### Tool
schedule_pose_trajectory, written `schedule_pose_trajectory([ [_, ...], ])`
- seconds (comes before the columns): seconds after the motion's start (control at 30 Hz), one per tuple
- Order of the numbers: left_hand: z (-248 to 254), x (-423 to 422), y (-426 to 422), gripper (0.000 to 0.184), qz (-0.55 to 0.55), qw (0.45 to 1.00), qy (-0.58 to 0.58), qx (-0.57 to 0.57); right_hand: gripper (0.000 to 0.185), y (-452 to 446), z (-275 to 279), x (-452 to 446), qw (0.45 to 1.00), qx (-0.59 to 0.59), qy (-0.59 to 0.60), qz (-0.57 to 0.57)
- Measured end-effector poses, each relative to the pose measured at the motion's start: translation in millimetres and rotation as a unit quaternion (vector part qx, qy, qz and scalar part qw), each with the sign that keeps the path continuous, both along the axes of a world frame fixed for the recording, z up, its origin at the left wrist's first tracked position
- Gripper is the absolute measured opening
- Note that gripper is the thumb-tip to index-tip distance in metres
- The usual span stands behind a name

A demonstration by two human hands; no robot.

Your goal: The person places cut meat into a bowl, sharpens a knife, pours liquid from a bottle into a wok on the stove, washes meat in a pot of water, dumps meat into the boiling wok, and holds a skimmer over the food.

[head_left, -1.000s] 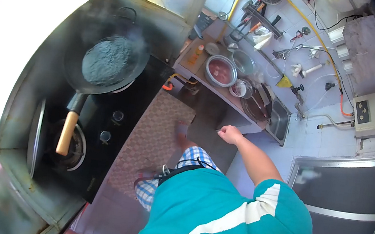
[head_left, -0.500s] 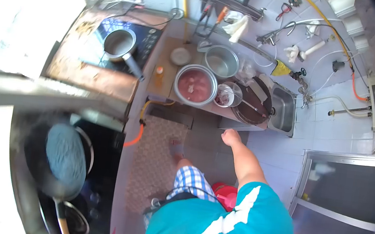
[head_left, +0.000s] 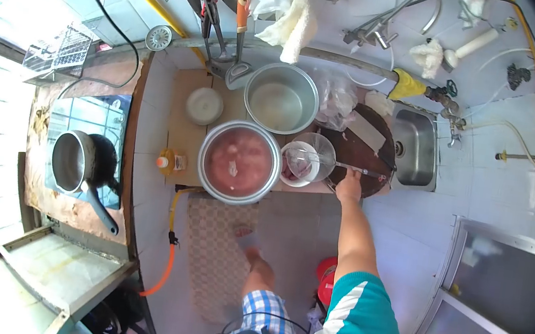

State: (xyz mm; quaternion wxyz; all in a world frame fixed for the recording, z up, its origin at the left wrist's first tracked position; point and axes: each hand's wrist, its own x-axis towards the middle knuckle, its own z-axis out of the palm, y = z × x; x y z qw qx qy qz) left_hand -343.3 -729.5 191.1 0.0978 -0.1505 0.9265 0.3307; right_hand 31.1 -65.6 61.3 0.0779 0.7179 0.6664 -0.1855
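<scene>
My right hand [head_left: 349, 186] reaches over the counter, its fingers closed at the thin handle of a mesh strainer [head_left: 325, 153]. The strainer's round bowl rests over a small white bowl [head_left: 294, 179] with dark reddish bits in it. Under the handle lies a round dark cutting board [head_left: 372, 150] with a cleaver [head_left: 367, 131] on it. Left of the white bowl stands a large metal pot [head_left: 200, 184] of pinkish-red liquid with pale pieces floating. My left hand is out of view.
Behind the pot are a deep metal pot [head_left: 281, 98] and a white lidded container [head_left: 204, 106]. A steel sink [head_left: 416, 149] lies to the right. Left, a saucepan [head_left: 69, 161] sits on a cooktop. An orange-capped bottle [head_left: 171, 162] stands at the counter's left.
My right hand has moved forward from below the counter edge to the strainer's handle. The view has shifted closer to the counter, and the wok on the stove has left it.
</scene>
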Motion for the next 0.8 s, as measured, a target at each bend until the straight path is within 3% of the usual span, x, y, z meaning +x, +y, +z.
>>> schedule_pose_trajectory([
  [0.07,-5,5,12,0.046,-0.001,1.000,-0.011,-0.005,0.063,16,-20,2,1.000,-0.023,-0.006,0.004],
  [0.17,-13,13,25,0.045,-0.005,0.999,-0.032,-0.012,0.049,29,-42,0,0.997,0.003,-0.040,0.064],
  [0.23,-18,18,32,0.044,-0.011,0.999,-0.050,-0.015,0.030,39,-45,-4,0.995,-0.025,-0.074,0.068],
  [0.33,-19,20,38,0.042,-0.027,0.996,-0.078,-0.023,0.026,47,-34,8,0.996,0.020,-0.064,0.064],
  [0.4,-22,23,42,0.042,-0.036,0.994,-0.097,-0.024,0.027,57,-34,33,0.995,0.040,-0.070,0.057],
  [0.47,-28,30,44,0.041,-0.042,0.992,-0.116,-0.023,0.026,69,-28,47,0.994,0.069,-0.065,-0.053],
  [0.5,-30,35,44,0.040,-0.045,0.991,-0.127,-0.024,0.026,74,-31,51,0.994,0.067,-0.068,-0.053],
  [0.57,-34,44,44,0.039,-0.053,0.987,-0.150,-0.026,0.037,85,-36,59,0.991,0.059,-0.052,-0.110],
  [0.73,-32,59,41,0.037,-0.068,0.979,-0.193,-0.026,0.052,73,-49,57,0.998,0.057,-0.005,-0.029],
  [0.8,-28,66,39,0.036,-0.071,0.975,-0.207,-0.025,0.046,63,-51,53,0.988,0.145,0.020,-0.038],
])
